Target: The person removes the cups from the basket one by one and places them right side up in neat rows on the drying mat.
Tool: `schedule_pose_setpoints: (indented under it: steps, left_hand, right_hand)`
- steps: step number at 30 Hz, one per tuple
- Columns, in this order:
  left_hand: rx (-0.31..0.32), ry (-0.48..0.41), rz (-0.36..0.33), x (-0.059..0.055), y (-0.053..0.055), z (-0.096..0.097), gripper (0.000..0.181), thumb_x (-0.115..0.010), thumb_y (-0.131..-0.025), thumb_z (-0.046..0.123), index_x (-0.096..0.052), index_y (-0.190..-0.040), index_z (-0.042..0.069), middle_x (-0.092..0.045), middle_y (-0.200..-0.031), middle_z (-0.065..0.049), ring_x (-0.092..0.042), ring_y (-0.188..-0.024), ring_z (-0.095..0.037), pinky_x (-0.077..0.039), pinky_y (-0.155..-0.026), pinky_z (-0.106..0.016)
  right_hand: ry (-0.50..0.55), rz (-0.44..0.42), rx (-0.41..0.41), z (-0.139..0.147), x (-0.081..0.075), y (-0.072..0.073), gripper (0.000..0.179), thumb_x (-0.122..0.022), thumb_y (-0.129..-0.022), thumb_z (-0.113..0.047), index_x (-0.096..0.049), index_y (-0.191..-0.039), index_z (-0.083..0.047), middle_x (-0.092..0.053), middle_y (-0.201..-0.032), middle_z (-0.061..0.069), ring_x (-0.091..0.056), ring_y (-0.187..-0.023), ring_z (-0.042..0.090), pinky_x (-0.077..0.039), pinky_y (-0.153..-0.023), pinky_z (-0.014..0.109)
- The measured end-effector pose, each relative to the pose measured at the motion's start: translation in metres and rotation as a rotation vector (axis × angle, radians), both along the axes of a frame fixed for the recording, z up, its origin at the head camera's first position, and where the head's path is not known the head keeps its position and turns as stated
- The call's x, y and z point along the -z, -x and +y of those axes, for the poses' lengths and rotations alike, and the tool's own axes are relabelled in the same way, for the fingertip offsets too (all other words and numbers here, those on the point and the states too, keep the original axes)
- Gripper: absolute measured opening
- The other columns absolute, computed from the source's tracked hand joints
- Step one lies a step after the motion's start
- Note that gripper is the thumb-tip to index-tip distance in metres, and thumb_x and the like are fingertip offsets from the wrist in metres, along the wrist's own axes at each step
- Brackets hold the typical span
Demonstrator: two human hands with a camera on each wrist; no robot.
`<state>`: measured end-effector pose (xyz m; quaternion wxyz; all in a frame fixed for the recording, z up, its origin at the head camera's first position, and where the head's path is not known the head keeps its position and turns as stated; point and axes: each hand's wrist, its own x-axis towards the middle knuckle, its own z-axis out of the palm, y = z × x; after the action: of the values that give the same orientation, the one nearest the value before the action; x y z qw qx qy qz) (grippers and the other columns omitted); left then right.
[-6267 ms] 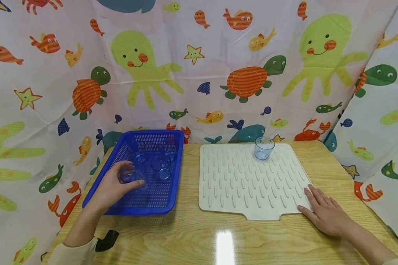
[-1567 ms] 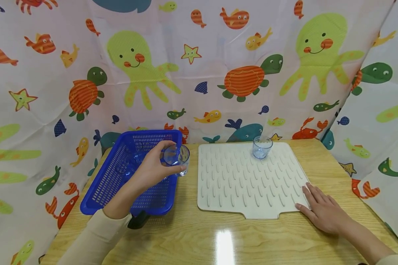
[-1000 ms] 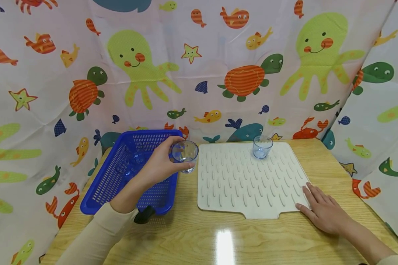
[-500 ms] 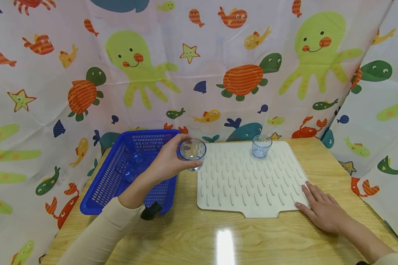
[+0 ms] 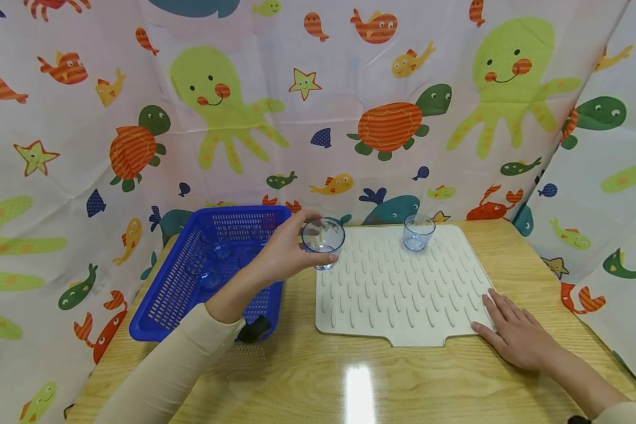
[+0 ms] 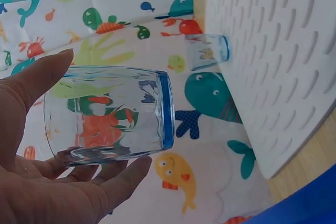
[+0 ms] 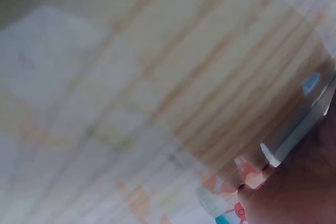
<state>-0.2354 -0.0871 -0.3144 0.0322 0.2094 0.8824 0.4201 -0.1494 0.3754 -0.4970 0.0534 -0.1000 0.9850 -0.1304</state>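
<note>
In the head view my left hand (image 5: 288, 247) grips a clear glass (image 5: 324, 241) with a bluish rim, thumb on the near side. It hangs over the left edge of a white ridged drying mat (image 5: 381, 300). The left wrist view shows the fingers wrapped about the glass (image 6: 110, 114) from below, thumb opposite. A second clear glass (image 5: 418, 235) stands at the mat's back edge. My right hand (image 5: 516, 335) lies flat, its fingertips at the mat's right edge. Part of that hand (image 7: 294, 192) fills the right wrist view's lower corner.
A blue plastic basket (image 5: 161, 294) stands at the left, holding several clear glasses (image 5: 210, 278); my left forearm crosses its front corner. Everything rests on a wooden table (image 5: 307, 377). A curtain (image 5: 339, 70) printed with sea animals rises behind and at both sides.
My left hand has reached into the basket, lifted a glass out and carried it rightward past the basket's rim to the mat's left edge. My right hand has stayed at the mat's edge.
</note>
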Motion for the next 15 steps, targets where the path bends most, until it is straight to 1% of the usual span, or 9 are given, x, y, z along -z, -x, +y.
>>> schedule_pose_setpoints:
  steps: [7,11,15]
  left_hand:
    - [0.013,0.016,0.002,-0.002,0.003,0.009,0.083,-0.089,-0.081,0.033,-0.045,-0.148,0.013,-0.055,-0.141,-0.007,-0.059,-0.119,-0.027,-0.056,-0.088,-0.041]
    - [0.032,0.012,0.002,-0.002,0.005,0.015,0.083,-0.089,-0.081,0.032,-0.045,-0.148,0.010,-0.053,-0.141,-0.008,-0.057,-0.120,-0.028,-0.055,-0.093,-0.043]
    - [0.054,0.009,0.001,-0.003,0.008,0.023,0.083,-0.089,-0.082,0.031,-0.045,-0.149,0.010,-0.053,-0.142,-0.011,-0.056,-0.120,-0.027,-0.055,-0.095,-0.042]
  right_hand:
    - [0.007,-0.006,-0.003,0.001,0.000,0.001,0.082,-0.046,-0.107,-0.051,-0.025,-0.157,0.010,-0.019,-0.161,0.037,-0.020,-0.144,0.059,-0.017,-0.106,0.079]
    - [0.004,-0.013,0.000,0.002,0.002,0.001,0.083,-0.046,-0.106,-0.052,-0.024,-0.157,0.010,-0.018,-0.161,0.037,-0.019,-0.144,0.059,-0.016,-0.106,0.079]
    - [0.003,-0.015,0.002,0.002,0.002,0.001,0.083,-0.046,-0.106,-0.053,-0.024,-0.157,0.010,-0.018,-0.161,0.036,-0.019,-0.145,0.059,-0.016,-0.107,0.079]
